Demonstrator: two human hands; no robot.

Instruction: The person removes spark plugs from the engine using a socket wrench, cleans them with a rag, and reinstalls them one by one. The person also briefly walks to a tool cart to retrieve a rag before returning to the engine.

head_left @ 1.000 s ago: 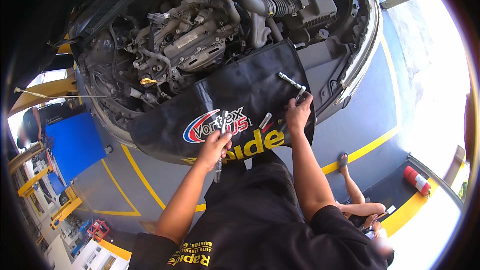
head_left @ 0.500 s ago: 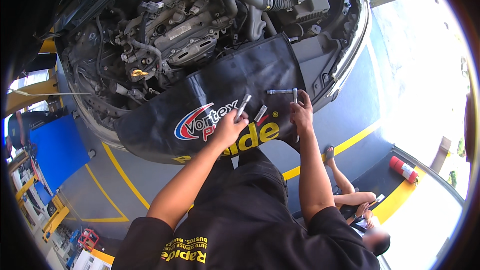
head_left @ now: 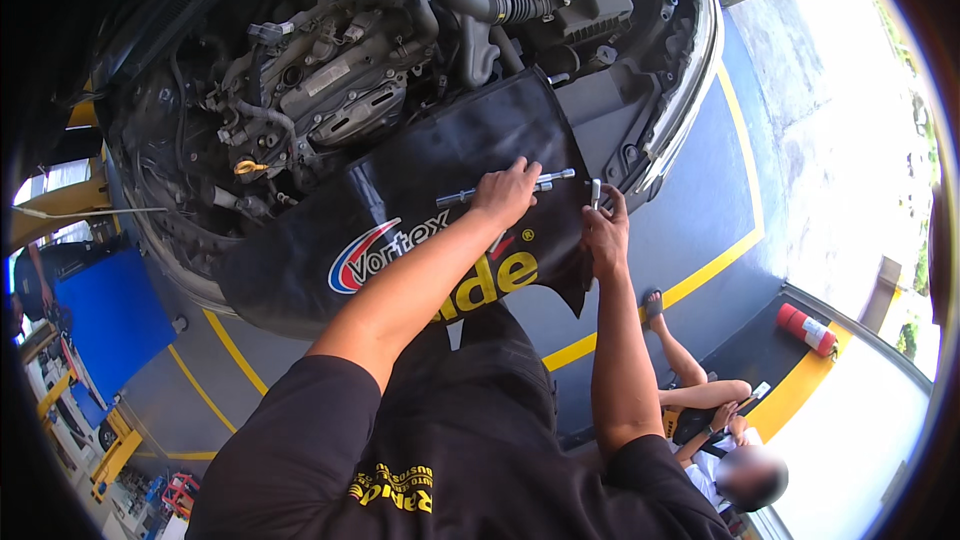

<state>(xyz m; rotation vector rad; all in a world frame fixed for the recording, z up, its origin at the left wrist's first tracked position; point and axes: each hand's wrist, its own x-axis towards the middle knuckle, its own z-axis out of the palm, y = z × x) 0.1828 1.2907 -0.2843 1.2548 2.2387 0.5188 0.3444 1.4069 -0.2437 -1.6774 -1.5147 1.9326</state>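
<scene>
My left hand (head_left: 505, 198) is closed on silver socket pieces (head_left: 455, 195), which stick out either side of it above the black printed fender cover (head_left: 420, 165) on the car's front. At the cover's right edge my right hand (head_left: 606, 232) grips a ratchet (head_left: 596, 195), its head pointing up and separated from the pieces in my left hand. Another small silver piece on the cover is mostly hidden by my left forearm.
The open engine bay (head_left: 330, 80) lies beyond the cover. A blue panel (head_left: 120, 320) stands left, with a person (head_left: 32, 275) behind it. At lower right another person (head_left: 705, 400) sits near a red fire extinguisher (head_left: 808, 330).
My left hand has moved up and right to the extension piece that was joined to the ratchet. The ratchet's head is now apart from it. My view has shifted slightly.
</scene>
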